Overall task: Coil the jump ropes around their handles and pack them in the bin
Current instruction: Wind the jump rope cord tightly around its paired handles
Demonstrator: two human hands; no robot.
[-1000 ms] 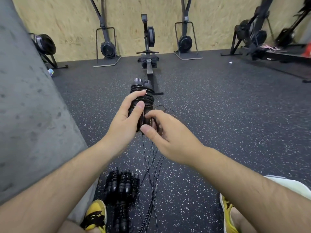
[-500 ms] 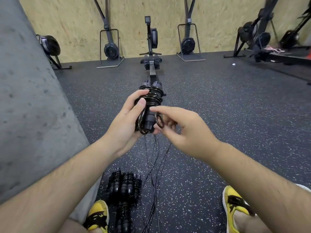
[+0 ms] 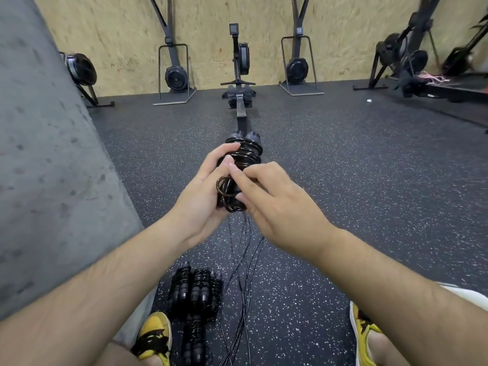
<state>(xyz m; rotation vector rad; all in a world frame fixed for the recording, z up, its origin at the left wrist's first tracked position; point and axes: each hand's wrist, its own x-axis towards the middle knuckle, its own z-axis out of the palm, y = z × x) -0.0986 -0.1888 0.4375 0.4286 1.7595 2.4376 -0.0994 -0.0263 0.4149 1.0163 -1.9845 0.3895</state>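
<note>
My left hand [image 3: 203,196] grips a pair of black jump rope handles [image 3: 244,151] held upright at chest height, with black rope coiled around their upper half. A loose loop of the rope [image 3: 224,188] sits at the lower end of the handles. My right hand [image 3: 277,204] pinches the rope against the handles there. Several loose rope strands [image 3: 244,265] hang down to the floor between my feet. Several coiled jump ropes [image 3: 194,289] lie in a bunch on the floor by my left foot. No bin is in view.
A grey concrete wall [image 3: 45,167] rises close on my left. A rowing machine [image 3: 239,91] stretches along the speckled rubber floor straight ahead, with other machines [image 3: 175,72] against the far wooden wall. My yellow shoes [image 3: 154,336] are at the bottom.
My right hand swung from the right side of the handles across their front, carrying the rope another turn around the lower end. My left hand kept its grip throughout.
</note>
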